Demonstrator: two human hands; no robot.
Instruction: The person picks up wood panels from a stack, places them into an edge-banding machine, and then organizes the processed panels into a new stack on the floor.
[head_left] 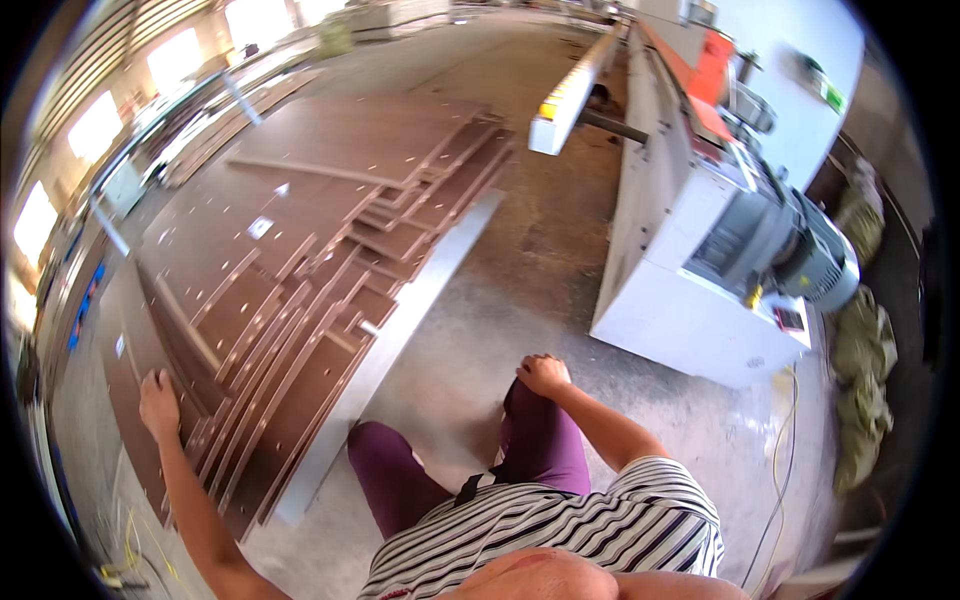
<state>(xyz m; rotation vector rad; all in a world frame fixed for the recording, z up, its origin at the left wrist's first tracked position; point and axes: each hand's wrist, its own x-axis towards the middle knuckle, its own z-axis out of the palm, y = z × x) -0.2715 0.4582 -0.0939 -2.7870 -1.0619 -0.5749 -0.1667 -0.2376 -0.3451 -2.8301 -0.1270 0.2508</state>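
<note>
At the left, my left hand (159, 404) is closed at the near edge of a long brown board (125, 340) on a low pile. Its fingertips are partly hidden, so how far they wrap the edge does not show. The stacked brown panels (330, 150) lie beside it in uneven, stepped layers with pale dots along their edges. My right hand (544, 374) lies on my purple-clad right knee, fingers spread over it and nothing held. Both my knees are bent beside the pile.
A white machine (690, 290) with a grey motor (800, 245) stands at the right, a long beam (575, 90) jutting from it. A pale strip (400, 330) borders the pile. Green sacks (862, 350) line the far right; cables (785, 450) lie on the floor.
</note>
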